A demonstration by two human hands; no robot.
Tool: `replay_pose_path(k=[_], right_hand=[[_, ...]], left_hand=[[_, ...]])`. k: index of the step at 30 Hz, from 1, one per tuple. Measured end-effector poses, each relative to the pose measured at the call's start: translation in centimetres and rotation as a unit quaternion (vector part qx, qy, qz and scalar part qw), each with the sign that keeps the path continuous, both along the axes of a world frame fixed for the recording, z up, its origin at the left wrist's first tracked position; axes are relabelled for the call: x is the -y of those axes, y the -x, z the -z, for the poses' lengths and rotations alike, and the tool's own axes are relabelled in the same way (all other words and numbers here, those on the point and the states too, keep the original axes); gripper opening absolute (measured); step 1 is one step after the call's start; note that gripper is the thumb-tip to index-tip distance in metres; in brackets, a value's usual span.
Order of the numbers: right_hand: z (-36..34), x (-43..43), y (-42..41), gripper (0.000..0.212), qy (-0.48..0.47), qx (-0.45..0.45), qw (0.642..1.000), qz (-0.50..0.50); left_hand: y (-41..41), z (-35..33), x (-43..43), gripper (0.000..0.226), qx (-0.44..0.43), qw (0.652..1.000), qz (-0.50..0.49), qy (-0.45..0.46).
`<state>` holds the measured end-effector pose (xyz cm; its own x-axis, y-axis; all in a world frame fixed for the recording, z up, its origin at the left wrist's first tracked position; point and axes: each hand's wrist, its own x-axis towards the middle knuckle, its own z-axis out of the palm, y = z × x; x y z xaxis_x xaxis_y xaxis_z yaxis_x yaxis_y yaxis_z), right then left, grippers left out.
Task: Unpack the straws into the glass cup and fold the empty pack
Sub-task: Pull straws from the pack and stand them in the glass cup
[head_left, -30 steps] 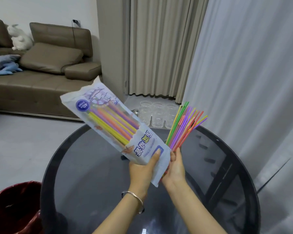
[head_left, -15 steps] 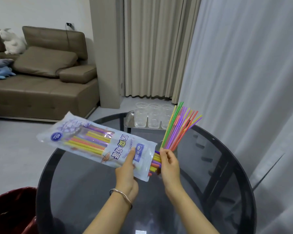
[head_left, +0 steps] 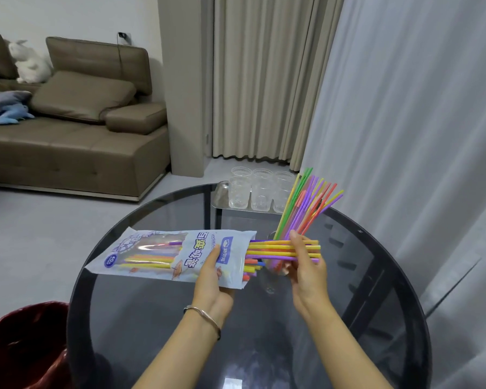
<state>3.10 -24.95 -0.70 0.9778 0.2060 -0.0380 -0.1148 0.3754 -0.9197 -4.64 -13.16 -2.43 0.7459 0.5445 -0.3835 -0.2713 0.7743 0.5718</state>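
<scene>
Both forearms are bare — no sleeves — and a thin silver bangle (head_left: 205, 318) circles the left wrist.

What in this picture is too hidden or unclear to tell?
Head view only.
Glass cup: mostly behind the right hand and the straws it holds.
How many straws remain in the pack: printed film and the left hand cover them.
Red bag: cut off by the bottom left edge.

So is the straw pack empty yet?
Not empty. Coloured straws show through the clear window of the pack, and more stick out of its open end, held by the right hand.
</scene>
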Motion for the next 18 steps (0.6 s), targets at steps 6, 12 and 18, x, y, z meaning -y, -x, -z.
replay_pose_path(k=[6,12,18], right_hand=[[0.2,-0.6,0.4,0.016,0.026,-0.047,0.998,-0.026],[-1.0,1.1,-1.2,0.018,-0.004,-0.049,0.998,0.047],[0.0,-0.6,0.3,0.014,0.004,-0.042,0.999,-0.001]], left_hand=[[0.1,-0.3,0.8,0.019,0.008,1.0,0.019,-0.009],[-0.3,0.1,-0.3,0.054,0.012,0.999,-0.005,0.051],[-0.9,0.7,0.8,0.03,-0.016,1.0,0.018,0.01]])
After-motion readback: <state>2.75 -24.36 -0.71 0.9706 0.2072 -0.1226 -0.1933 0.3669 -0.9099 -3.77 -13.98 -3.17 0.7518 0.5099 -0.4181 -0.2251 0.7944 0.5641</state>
